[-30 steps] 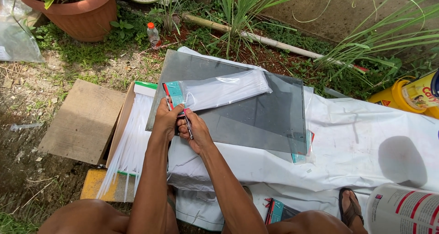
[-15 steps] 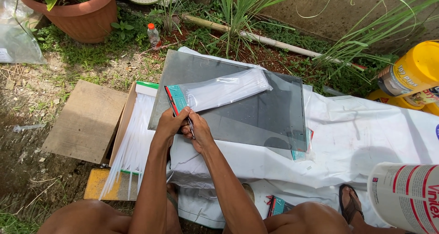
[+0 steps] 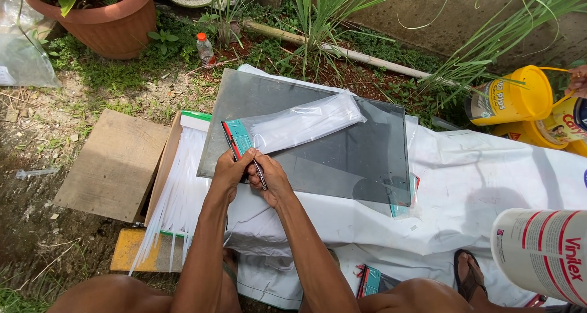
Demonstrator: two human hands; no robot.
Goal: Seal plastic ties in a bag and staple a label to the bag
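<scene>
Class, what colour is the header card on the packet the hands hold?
Teal with a red edge, head view.

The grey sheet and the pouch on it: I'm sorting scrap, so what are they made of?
The grey sheet looks like tinted glass or rigid plastic: smooth, glossy, straight-edged. I cannot tell which. The pouch looks like thin clear plastic film, wrinkled and shiny, holding white strips.

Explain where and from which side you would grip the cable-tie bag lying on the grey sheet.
Grip the cable-tie bag at its far clear end, coming from the right. That end lies free on the grey sheet, while both hands already crowd the coloured header end nearest the person.
</scene>
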